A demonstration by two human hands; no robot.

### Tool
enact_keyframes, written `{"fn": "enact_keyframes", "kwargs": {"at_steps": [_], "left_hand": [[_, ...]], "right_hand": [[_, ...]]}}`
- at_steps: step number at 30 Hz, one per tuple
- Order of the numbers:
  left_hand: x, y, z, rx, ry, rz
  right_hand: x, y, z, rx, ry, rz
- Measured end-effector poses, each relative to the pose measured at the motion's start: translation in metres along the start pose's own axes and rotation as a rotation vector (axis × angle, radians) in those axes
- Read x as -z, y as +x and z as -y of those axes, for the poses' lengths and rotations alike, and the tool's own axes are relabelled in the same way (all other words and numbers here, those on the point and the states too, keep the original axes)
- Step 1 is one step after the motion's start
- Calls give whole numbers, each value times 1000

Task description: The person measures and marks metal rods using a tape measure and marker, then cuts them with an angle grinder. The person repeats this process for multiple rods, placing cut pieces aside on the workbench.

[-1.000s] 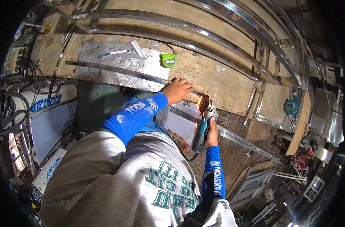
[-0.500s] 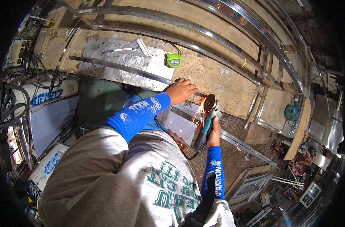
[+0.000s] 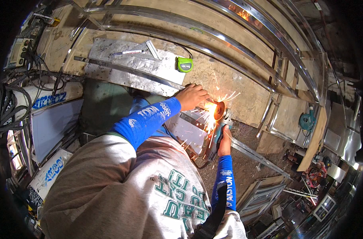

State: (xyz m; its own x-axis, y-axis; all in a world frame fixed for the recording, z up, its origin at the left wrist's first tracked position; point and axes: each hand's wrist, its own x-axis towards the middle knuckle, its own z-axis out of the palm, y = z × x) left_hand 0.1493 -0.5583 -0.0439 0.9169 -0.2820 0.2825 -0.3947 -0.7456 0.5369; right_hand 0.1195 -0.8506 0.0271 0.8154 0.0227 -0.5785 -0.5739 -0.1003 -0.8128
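Note:
My left hand, coming out of a blue sleeve, is closed over a long metal bar and presses it near the edge of the wooden workbench. In my right hand is a teal and black angle grinder, held by its body. Its round disc meets the end of the bar just right of my left hand. Bright orange sparks spray from the contact, mostly downward and toward me, and hide the exact cut point.
A green tape measure and a metal square lie beyond the bar, the square on a metal sheet. Long shiny metal tubes span the far side. Another teal power tool rests at right. Cables hang at left.
The spark spray has grown much larger and brighter, some now flying above the disc. The grinder has shifted very slightly; my left hand stays on the bar.

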Motion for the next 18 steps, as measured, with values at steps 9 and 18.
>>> {"fn": "enact_keyframes", "kwargs": {"at_steps": [9, 18], "left_hand": [[-3, -3, 1, -2, -1, -10], [-6, -3, 3, 0, -11, -9]], "right_hand": [[-2, -1, 5, -17, -31, 32], [-2, 3, 11, -66, -32, 45]]}}
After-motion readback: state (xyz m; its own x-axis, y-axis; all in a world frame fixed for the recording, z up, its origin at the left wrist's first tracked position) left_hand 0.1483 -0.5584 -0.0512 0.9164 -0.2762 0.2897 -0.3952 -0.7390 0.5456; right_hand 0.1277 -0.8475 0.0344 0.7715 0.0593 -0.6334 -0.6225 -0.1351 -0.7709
